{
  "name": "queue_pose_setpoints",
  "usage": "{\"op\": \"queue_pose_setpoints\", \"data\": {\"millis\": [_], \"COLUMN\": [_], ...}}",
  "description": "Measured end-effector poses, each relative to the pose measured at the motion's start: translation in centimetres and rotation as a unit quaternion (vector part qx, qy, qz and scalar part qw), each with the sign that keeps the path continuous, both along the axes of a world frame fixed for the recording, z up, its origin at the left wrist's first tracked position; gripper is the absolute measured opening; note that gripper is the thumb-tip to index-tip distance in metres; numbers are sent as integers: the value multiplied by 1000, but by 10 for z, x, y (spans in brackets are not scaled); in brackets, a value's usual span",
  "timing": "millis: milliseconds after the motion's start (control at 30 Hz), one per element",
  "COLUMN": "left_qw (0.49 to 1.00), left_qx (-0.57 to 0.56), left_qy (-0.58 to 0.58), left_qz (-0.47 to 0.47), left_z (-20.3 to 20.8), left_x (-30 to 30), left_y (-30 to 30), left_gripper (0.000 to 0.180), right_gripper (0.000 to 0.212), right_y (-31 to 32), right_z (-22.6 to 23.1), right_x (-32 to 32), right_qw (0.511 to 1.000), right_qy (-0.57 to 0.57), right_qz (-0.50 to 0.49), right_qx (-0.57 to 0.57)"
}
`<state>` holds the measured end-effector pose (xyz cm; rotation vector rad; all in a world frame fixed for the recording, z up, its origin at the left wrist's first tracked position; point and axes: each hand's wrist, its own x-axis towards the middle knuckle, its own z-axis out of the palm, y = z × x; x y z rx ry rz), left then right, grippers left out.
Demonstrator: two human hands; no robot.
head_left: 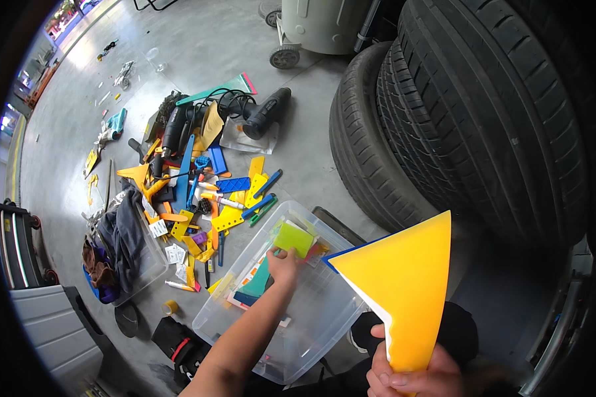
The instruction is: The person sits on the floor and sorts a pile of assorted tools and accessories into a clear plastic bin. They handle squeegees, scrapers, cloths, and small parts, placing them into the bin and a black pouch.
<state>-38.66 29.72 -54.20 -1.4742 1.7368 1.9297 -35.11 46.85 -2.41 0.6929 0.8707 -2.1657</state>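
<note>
My right hand [414, 374] is closed round the handle of a large yellow squeegee [400, 284], held upright with its broad flared blade toward the top; a blue strip shows at its left corner. My left hand [285, 264] reaches into a clear plastic bin [324, 314] and pinches the lower edge of a lime-green square scraper card [293, 238]. Under that arm, a teal squeegee blade [255, 284] and other flat pieces lie in the bin, partly covered by the hand and wrist.
Beyond the bin spreads a heap of scrapers, knives and yellow cards [230, 217], with a black heat gun [268, 112] at its far side. A second clear bin [153, 268] with dark cloths [122, 228] stands left. Stacked tyres [377, 145] rise at the right; a black pouch [172, 337] lies near left.
</note>
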Motion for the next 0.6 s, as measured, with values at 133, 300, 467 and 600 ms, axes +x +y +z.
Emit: {"op": "queue_pose_setpoints", "data": {"millis": [133,300,467,600], "left_qw": [998,997,994,999], "left_qx": [42,-59,-66,3], "left_qy": [47,-3,-53,-38], "left_qz": [25,-59,-75,1], "left_z": [0,-6,-16,-7], "left_x": [5,7,-5,-11], "left_y": [-3,-5,2,7], "left_gripper": [64,62,67,79], "right_gripper": [64,65,65,68], "right_y": [-3,-3,-8,-14], "right_z": [0,-5,-5,-1], "right_x": [2,5,4,2], "right_qw": [1000,1000,1000,999], "right_qy": [-1,1,0,2], "right_qz": [-2,17,28,38], "right_qx": [0,12,10,37]}}
